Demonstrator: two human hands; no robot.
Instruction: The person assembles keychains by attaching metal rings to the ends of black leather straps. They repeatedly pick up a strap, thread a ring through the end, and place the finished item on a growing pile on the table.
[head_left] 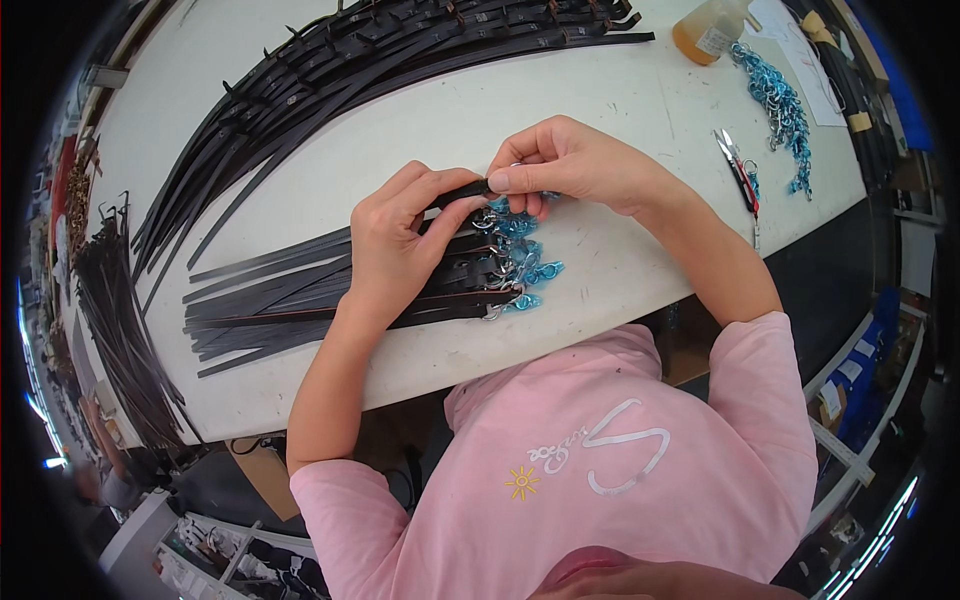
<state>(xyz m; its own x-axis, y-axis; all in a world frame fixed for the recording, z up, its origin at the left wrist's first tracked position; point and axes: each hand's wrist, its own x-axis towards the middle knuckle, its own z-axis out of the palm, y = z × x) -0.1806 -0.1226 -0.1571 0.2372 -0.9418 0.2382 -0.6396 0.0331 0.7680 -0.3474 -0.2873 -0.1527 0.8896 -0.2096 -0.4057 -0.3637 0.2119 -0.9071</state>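
Over the white tabletop (620,110) | my left hand (398,225) pinches a flat, black, leather-like strap (464,192) | right hand (548,172), fingertips closed, nips its end

Held strap (462,193) end hidden by right fingers (518,179).

The person (570,520) is wearing a pink short-sleeved T-shirt (590,410); a white swirl (662,455) and yellow sun (521,483) are marking its front.
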